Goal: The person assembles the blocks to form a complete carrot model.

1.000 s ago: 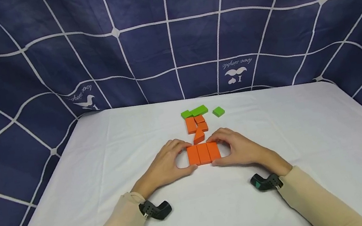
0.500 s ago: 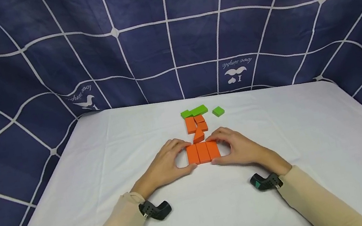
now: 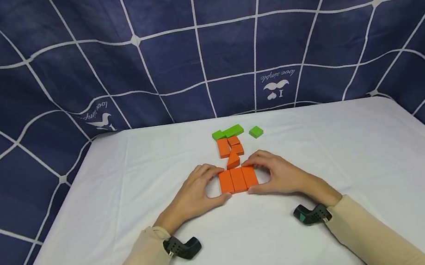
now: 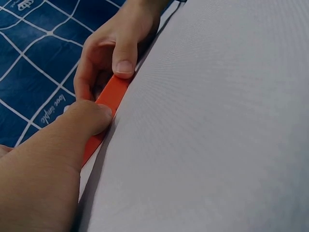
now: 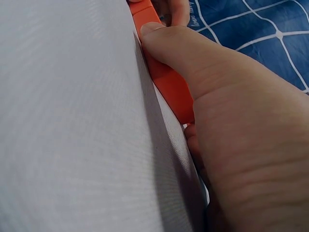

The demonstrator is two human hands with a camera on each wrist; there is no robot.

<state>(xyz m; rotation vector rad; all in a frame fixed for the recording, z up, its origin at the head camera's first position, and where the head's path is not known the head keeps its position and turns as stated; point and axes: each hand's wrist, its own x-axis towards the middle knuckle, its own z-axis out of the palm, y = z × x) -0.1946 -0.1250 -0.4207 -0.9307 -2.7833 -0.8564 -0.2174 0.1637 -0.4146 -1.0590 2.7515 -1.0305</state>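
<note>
Three orange rectangular blocks (image 3: 239, 180) lie side by side on the white table, forming one flat row. My left hand (image 3: 196, 192) pinches the left end block (image 3: 226, 182), thumb at its near edge and fingers at its far edge. On the opposite end, my right hand (image 3: 280, 173) pinches the right block (image 3: 250, 178) the same way. Both thumbs press the near side of the orange row (image 4: 115, 92) in the left wrist view. In the right wrist view my right thumb (image 5: 166, 41) covers part of the row's side. Just beyond the row lies an orange wedge-shaped block (image 3: 232, 160).
Behind the wedge sit an orange rectangular block (image 3: 223, 148) and two smaller orange pieces (image 3: 236, 149). Farther back are a long green block (image 3: 234, 131), a small green block (image 3: 218, 135) and a separate green one (image 3: 256, 132). A blue gridded cloth (image 3: 175, 59) hangs around the table.
Both hands keep their hold on the orange row, which has barely shifted. The other blocks stay where they were.
</note>
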